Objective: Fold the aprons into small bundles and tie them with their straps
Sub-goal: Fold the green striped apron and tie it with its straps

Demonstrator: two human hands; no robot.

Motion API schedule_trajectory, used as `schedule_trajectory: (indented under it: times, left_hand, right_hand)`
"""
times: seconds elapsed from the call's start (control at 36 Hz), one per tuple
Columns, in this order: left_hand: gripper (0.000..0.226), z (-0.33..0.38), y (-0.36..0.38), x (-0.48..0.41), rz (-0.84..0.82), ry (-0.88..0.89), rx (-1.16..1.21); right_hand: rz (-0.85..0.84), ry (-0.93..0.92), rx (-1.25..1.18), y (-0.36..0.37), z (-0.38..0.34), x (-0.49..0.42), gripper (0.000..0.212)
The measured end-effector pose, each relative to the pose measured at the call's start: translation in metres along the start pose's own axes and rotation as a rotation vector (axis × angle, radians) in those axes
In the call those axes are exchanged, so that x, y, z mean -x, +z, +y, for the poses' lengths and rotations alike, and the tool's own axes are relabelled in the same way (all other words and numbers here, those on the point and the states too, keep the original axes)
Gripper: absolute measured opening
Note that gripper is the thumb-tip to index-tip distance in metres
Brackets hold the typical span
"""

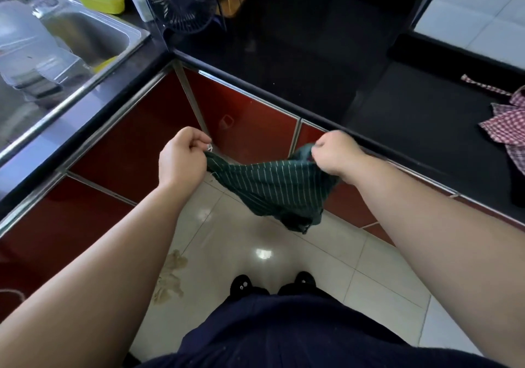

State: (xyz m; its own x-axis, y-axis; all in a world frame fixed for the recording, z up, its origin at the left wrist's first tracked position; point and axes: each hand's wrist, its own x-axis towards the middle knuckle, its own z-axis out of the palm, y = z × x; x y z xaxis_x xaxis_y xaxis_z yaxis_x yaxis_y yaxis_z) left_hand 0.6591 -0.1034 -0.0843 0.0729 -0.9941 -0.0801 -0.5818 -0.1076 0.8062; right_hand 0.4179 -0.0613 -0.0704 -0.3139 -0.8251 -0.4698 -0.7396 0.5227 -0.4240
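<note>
Green striped apron [272, 186] hangs in the air over the floor, in front of the red cabinets [250, 123]. Left hand [181, 157] and right hand [335, 154] each clench one upper corner, fingers curled tight on the cloth.

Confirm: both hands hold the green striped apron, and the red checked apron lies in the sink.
Wrong place: the head view shows the red checked apron on the black counter. The left hand and right hand do hold the green striped apron.
</note>
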Motion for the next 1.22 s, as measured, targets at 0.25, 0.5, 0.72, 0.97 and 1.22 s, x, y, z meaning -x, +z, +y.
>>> schedule_trajectory:
  times: [0.25, 0.5, 0.72, 0.97, 1.22]
  left_hand:
    - [0.037, 0.001, 0.000, 0.000, -0.408, -0.613, 0.778]
    - [0.032, 0.021, -0.015, 0.002, -1.181, -0.298, -0.203]
    - [0.013, 0.037, -0.008, -0.008, -0.240, 0.013, -0.478]
    - [0.009, 0.046, -0.002, 0.016, -0.599, -0.015, -0.167]
    - [0.116, 0.051, 0.017, 0.029, -0.636, 0.317, -0.459]
  right_hand:
    - [-0.206, 0.026, -1.265, -0.013, 0.002, 0.017, 0.021]
    - [-0.073, -0.249, -0.347, -0.026, 0.006, 0.019, 0.075]
    - [0.297, -0.460, 0.210, -0.020, 0.012, 0.022, 0.021]
    - [0.129, -0.291, -0.817, -0.031, -0.012, 0.038, 0.037]
    - [-0.215, -0.350, -0.573, -0.046, -0.026, 0.054, 0.019]
